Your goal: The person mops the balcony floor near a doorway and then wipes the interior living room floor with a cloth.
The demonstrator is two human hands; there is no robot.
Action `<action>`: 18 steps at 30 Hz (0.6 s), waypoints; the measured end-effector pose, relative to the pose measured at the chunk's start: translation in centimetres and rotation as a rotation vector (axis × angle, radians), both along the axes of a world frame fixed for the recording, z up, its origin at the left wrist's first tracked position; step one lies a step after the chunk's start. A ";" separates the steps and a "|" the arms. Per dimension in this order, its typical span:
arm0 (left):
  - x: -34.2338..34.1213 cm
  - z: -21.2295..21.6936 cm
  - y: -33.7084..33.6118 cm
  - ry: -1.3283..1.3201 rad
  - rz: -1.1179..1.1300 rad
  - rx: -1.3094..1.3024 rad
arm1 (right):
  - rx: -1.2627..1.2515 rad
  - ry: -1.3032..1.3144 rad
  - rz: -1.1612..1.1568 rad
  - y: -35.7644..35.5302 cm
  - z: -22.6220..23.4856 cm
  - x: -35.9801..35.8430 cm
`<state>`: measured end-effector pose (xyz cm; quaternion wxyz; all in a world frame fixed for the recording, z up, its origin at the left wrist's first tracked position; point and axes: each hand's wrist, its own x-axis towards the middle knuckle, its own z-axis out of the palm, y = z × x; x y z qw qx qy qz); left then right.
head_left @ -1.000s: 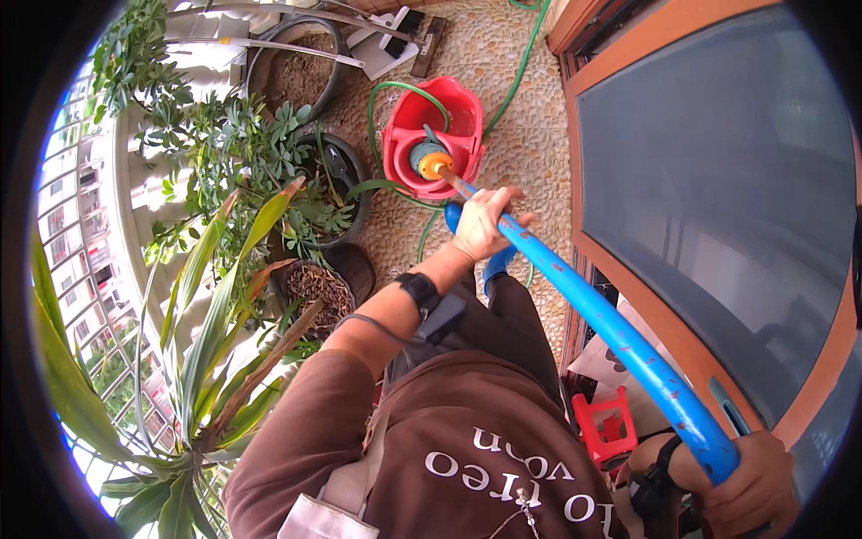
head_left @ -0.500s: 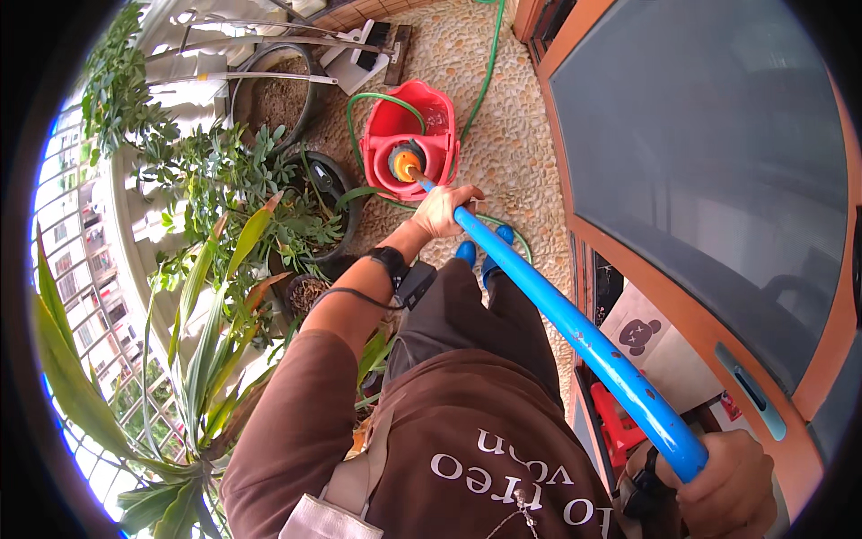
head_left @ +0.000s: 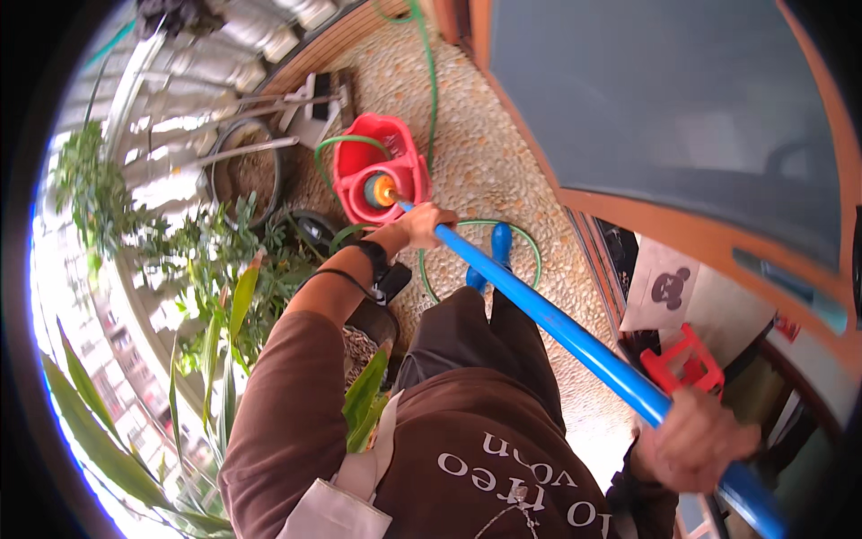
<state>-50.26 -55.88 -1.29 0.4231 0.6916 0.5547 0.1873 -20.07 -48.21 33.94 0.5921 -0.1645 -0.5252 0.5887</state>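
A blue-handled mop [head_left: 557,325] slants from a red mop bucket [head_left: 378,130] up toward my lower right. Its yellow-orange collar [head_left: 384,190] is down in the bucket's round wringer section, and the mop's head is mostly hidden there. My left hand [head_left: 426,225] is closed around the lower handle, just above the collar and close to the bucket rim. Higher up, my right hand [head_left: 705,440] wraps the handle, slightly blurred, with a length of blue pole sticking out beyond it.
A green hose [head_left: 433,90] runs into the bucket and loops round my blue shoes [head_left: 501,241] on the pebbled floor. Potted plants [head_left: 242,269] line the left railing. A broom and dustpan [head_left: 314,112] lie beyond. On the right are a glass door [head_left: 664,108] and a red stool [head_left: 687,364].
My right hand has shifted from the handle's top end to a lower grip, leaving pole beyond it. The view has turned, and my feet have moved. My left hand keeps hold near the bucket.
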 end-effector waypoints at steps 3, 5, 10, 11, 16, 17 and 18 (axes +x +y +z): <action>2.1 -0.4 -1.6 0.072 0.066 -0.032 | -0.208 -0.171 0.003 -0.8 -2.1 5.2; 4.8 0.9 -1.6 0.119 0.072 -0.146 | -0.228 -0.233 -0.075 -1.4 -3.8 10.1; 14.5 5.9 -2.1 0.153 0.015 -0.094 | -0.234 -0.271 -0.454 -4.4 -1.9 23.4; 17.1 7.5 -2.7 0.154 0.099 -0.028 | -0.206 -0.265 -0.561 -5.1 -1.2 26.3; 28.5 14.3 -2.5 0.144 0.093 0.133 | 0.072 -0.104 -0.913 -8.5 5.3 39.9; 30.8 16.2 -2.3 0.130 0.054 0.116 | 0.126 -0.088 -0.944 -9.3 6.8 42.2; 32.9 17.8 -2.2 0.124 0.032 0.098 | 0.178 -0.065 -0.959 -9.6 7.7 44.5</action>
